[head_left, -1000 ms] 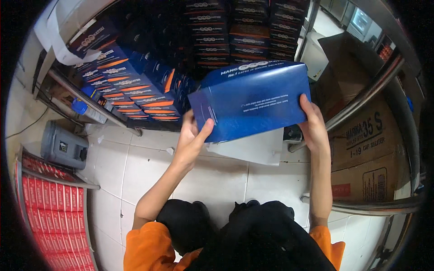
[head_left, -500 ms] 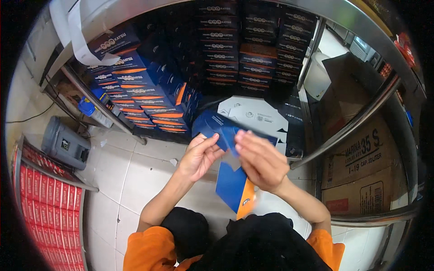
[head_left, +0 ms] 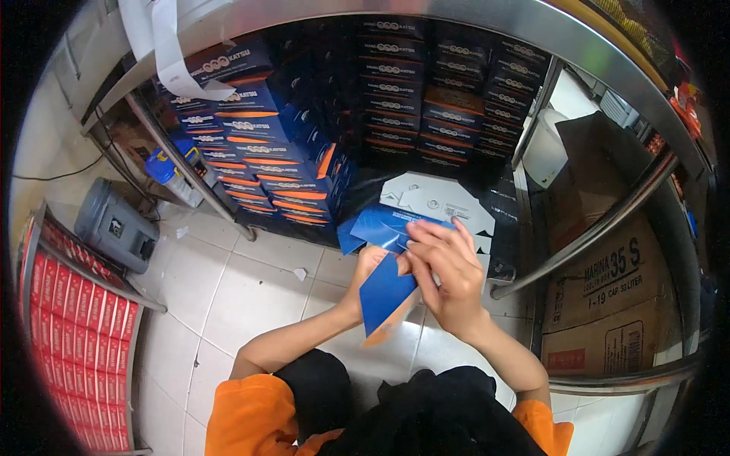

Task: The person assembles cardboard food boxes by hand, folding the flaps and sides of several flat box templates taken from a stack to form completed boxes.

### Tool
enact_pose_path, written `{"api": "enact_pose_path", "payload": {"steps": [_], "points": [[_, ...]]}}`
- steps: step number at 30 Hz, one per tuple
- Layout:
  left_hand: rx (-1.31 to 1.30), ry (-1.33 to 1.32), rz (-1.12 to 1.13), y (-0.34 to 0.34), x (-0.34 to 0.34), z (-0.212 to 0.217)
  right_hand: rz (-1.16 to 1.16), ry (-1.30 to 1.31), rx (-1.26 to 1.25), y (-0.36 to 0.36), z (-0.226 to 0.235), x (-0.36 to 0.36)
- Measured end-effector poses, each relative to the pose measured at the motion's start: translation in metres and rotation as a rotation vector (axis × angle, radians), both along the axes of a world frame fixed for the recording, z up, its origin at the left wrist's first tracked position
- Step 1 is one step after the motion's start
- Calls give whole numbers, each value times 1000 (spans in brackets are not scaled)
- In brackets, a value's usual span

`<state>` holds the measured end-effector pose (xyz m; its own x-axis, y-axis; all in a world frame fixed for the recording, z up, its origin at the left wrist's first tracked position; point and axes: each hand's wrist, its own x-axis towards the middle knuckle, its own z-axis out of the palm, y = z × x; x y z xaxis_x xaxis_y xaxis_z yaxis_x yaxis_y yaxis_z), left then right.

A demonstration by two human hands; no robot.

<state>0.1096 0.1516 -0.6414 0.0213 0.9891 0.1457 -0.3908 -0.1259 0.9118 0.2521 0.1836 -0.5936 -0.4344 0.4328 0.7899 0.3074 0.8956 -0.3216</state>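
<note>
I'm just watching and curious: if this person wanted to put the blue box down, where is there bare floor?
Bare tile lies between the grey bin, the red rack and the left hand. Under the shelf it is crowded: stacked blue boxes and flat white card blanks. Brown cartons fill the side beyond the right hand, which helps hold the blue box.

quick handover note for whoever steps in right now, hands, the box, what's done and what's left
Left hand: gripping the blue cardboard carton blank with an orange inner face from its left side.
Right hand: on top, fingers pressing the upper flaps.
Carton: held above the white tiled floor, half folded, flaps loose.
Supplies: flat white carton blanks lie just ahead; finished blue and orange boxes are stacked under the steel shelf.
Done: many boxes stacked.
Left: this carton is not yet closed into shape.
</note>
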Motion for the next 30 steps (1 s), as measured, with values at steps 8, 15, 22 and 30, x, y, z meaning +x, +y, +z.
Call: {"api": "enact_pose_path", "payload": {"steps": [8,15,22,30], "points": [[-62,1156,-557,-13,-5,39,-87,77,-374,5,50,40],[69,874,-418,10,-32,12,316,12,-1006,41,15,75],[30,944,-527,19,-31,45,39,-438,-130,1,29,45],[18,1089,-465,10,-27,68,-46,-429,-75,-10,19,44]]}}
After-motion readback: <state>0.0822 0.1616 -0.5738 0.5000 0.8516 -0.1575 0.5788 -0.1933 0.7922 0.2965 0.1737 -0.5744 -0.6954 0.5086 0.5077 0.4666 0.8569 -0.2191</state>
